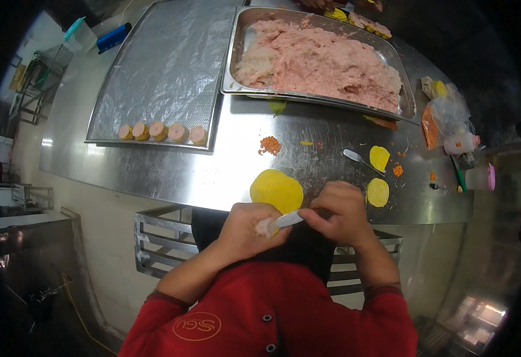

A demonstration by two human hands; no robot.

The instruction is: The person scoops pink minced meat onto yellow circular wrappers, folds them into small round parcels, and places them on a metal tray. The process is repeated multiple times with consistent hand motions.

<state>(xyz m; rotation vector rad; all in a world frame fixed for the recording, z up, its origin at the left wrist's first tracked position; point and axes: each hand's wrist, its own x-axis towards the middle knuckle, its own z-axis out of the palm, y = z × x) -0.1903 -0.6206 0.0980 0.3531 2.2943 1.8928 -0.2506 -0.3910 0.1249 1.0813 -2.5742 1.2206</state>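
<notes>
My left hand point(241, 231) is curled around a dumpling point(264, 226), with pink minced filling showing at its top and a bit of yellow wrapper at its side. My right hand point(345, 209) grips a small flat spreader point(290, 219), its pale blade lying against the filling. Its handle is hidden in the fist. Just beyond both hands, yellow round wrappers point(276, 189) lie at the table's near edge. To the right are more yellow wrappers point(378, 192) and a single folded-looking wrapper point(379, 158), beside a second spreader point(362, 159).
A perforated tray point(153, 71) at the left bears a row of several dumplings point(158, 131). Behind my hands stands a steel pan point(229, 83) of pink minced meat point(332, 65). Chopped orange bits point(269, 145) dot the table. Another person's hands point(320, 3) work beyond the pan.
</notes>
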